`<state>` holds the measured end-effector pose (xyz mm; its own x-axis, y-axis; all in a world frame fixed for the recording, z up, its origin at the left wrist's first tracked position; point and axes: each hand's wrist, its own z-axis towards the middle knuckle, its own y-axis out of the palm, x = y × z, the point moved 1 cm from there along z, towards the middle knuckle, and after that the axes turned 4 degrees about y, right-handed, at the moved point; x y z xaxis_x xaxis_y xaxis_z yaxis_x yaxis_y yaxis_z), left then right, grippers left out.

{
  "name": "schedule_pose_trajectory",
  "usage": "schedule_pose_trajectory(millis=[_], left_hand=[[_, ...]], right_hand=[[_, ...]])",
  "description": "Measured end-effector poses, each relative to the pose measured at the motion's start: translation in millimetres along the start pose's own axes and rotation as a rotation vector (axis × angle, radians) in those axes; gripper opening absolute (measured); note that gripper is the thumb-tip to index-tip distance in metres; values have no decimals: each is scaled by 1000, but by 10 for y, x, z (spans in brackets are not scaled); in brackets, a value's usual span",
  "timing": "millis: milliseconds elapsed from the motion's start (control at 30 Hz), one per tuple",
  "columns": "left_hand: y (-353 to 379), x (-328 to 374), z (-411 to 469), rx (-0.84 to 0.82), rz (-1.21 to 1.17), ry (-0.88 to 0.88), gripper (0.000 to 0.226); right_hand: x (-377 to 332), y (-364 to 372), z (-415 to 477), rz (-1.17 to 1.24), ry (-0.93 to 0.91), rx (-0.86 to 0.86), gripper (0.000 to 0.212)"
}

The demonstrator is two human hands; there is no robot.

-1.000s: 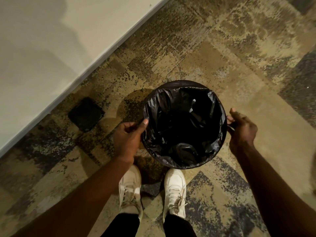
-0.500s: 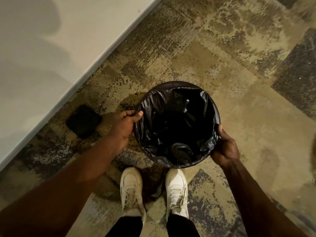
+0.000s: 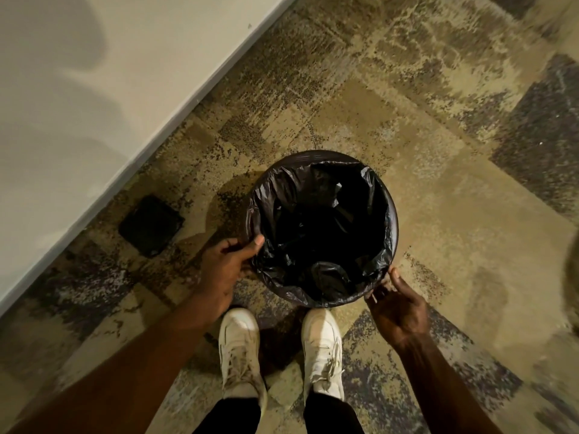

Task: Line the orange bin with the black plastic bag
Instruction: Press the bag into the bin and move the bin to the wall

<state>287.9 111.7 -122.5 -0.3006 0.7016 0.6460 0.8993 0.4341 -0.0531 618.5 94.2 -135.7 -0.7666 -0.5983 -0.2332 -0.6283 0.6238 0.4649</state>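
Observation:
A round bin stands on the carpet right in front of my feet, seen from straight above. The black plastic bag (image 3: 316, 220) fills its inside and folds over the whole rim, so no orange wall shows. My left hand (image 3: 227, 267) grips the bag at the left rim, thumb on top. My right hand (image 3: 396, 305) pinches the bag's edge at the near right rim with thumb and fingers.
A white wall with a baseboard (image 3: 150, 151) runs diagonally at the left. A small black square object (image 3: 151, 226) lies on the patterned carpet between wall and bin. My two white shoes (image 3: 239, 349) stand just below the bin.
My right hand has slid along the rim from the right side toward the near right edge. My left hand has stayed at the left rim. The view has shifted slightly.

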Motion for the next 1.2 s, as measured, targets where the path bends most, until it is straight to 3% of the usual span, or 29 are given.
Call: schedule_pose_trajectory(millis=[67, 200, 267, 333, 433, 500, 567, 667, 733, 800, 933, 1033, 1133, 1200], left_hand=[[36, -95, -78, -27, -38, -51, 23], [111, -212, -118, -71, -198, -187, 39], [144, -272, -86, -72, -301, -264, 48], [165, -320, -57, -85, -377, -288, 43], [154, -359, -31, -132, -465, -288, 60], [150, -348, -30, -160, -475, -283, 69], [135, -317, -46, -150, -440, -265, 61], [60, -263, -58, -128, -356, -186, 39], [-7, -213, -64, -117, -292, -116, 28], [-71, -160, -40, -60, -213, -69, 27], [-136, 10, 95, 53, -74, 27, 49], [-85, 223, 139, 73, 28, 127, 54], [-19, 366, 152, 93, 153, 203, 47], [15, 385, 143, 120, 219, 229, 47]], right_hand=[[134, 65, -63, -47, 2, -9, 18], [299, 157, -49, -89, -9, 8, 28], [337, 138, 8, -104, 2, 21, 45], [356, 128, 48, -89, 8, 22, 65], [375, 104, 112, -9, 8, -30, 42], [370, 113, 138, 18, 25, -51, 40], [371, 123, 132, 15, 18, -93, 44], [347, 36, 103, -60, -5, -71, 76], [309, -36, 66, -86, -6, -41, 81], [262, -66, 32, -71, -12, -11, 74], [110, -39, -28, -110, -93, 34, 18], [-47, 19, -22, -286, -204, 66, 16], [-165, 101, -20, -472, -344, 127, 42], [-212, 137, -11, -564, -419, 173, 43]])
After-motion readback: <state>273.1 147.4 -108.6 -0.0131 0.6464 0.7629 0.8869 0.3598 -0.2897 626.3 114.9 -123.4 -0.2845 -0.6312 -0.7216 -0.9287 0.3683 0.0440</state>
